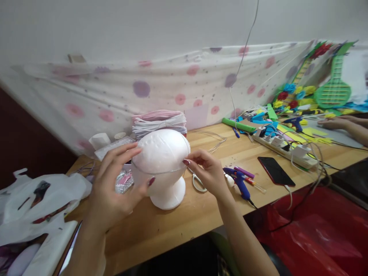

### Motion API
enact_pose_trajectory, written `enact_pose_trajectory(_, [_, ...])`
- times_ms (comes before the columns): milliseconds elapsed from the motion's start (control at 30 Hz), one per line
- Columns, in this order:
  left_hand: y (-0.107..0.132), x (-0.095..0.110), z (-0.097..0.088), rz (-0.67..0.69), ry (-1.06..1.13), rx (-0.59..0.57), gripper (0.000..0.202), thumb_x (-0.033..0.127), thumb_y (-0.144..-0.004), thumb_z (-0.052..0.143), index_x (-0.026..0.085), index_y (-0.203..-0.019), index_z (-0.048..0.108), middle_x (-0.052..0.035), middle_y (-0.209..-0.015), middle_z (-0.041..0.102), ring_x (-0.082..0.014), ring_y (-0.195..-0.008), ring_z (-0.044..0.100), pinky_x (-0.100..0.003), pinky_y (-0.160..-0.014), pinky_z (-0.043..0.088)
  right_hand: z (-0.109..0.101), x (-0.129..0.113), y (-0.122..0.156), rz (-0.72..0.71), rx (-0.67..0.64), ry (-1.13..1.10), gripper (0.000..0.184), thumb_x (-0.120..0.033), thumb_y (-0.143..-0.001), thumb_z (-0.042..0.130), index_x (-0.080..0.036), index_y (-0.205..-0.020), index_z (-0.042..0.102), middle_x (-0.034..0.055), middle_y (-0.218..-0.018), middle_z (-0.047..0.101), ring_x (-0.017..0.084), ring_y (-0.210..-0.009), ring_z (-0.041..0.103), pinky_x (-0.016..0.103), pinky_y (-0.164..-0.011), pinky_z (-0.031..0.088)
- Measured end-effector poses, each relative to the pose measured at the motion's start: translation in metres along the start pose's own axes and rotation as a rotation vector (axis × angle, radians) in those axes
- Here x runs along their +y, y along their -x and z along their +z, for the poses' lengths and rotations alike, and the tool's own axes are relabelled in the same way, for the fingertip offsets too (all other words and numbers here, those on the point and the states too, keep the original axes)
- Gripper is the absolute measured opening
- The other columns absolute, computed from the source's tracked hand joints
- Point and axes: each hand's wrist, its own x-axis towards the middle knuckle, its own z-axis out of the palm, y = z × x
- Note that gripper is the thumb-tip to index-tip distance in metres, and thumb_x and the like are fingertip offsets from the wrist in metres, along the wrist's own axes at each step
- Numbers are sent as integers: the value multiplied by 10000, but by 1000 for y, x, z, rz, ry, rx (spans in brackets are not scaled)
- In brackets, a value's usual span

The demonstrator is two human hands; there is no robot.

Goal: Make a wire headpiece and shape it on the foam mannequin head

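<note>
A white foam mannequin head (165, 151) stands upright on its round base on the wooden table. A thin wire (161, 171) runs round it like a band, just below the crown. My left hand (113, 188) is at the head's left side, its fingers and thumb spread apart, fingertips against or very near the foam. On the other side, my right hand (208, 170) pinches the wire between thumb and forefinger, close to the foam. White-handled scissors (198, 184) lie partly hidden behind my right hand.
A blue glue gun (240, 180), a phone (276, 171) and a power strip (283, 147) with trailing cables lie to the right. Folded pink and white sheets (159, 122) are stacked behind the head. Plastic bags (43, 195) fill the left. Another person's hands (342, 122) rest far right.
</note>
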Motion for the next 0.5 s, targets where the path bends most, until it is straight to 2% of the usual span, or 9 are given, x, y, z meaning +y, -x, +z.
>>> enact_pose_trajectory(100, [-20, 11, 15, 218, -184, -37, 588, 397, -798, 722, 304, -1343, 521, -60, -1442, 472, -342, -1320, 451, -517, -1122, 381, 5, 2, -8, 3, -16, -56, 217, -420, -853, 699, -215, -797, 649, 8, -762, 644, 136, -681, 571, 272, -617, 459])
enact_pose_trajectory(167, [-31, 12, 26, 347, -246, -102, 837, 573, -702, 776, 274, -1413, 453, -120, -1528, 380, -389, -1390, 367, -564, -1144, 313, 8, 1, -13, 9, -25, -87, 229, -430, -846, 703, -211, -808, 648, 5, -757, 637, 131, -675, 565, 267, -613, 454])
enact_pose_trajectory(233, [-38, 10, 36, 378, -303, -172, 964, 616, -648, 794, 290, -1460, 391, -133, -1560, 335, -421, -1422, 312, -606, -1143, 265, 11, 0, -18, 3, -32, -97, 232, -427, -844, 705, -207, -810, 643, -2, -741, 622, 124, -661, 552, 261, -608, 445])
enact_pose_trajectory(333, [-43, 4, 50, 394, -376, -211, 1028, 616, -620, 808, 263, -1479, 367, -172, -1477, 449, -436, -1360, 394, -648, -1131, 199, 12, -2, -24, -19, -24, -106, 225, -415, -856, 696, -204, -809, 632, -17, -711, 592, 108, -627, 517, 251, -590, 427])
enact_pose_trajectory(400, [-44, 2, 55, 416, -418, -215, 1018, 574, -635, 817, 257, -1486, 358, -176, -1435, 495, -426, -1329, 426, -641, -1127, 188, 11, -2, -27, -34, -21, -113, 223, -411, -863, 689, -203, -812, 626, -25, -693, 573, 100, -604, 493, 246, -572, 414])
enact_pose_trajectory(500, [-44, 1, 60, 450, -448, -202, 991, 535, -647, 826, 299, -1487, 357, -156, -1438, 487, -419, -1327, 420, -604, -1109, 238, 9, -1, -31, -45, -20, -104, 243, -437, -858, 684, -205, -821, 623, -30, -679, 560, 96, -580, 471, 242, -542, 398])
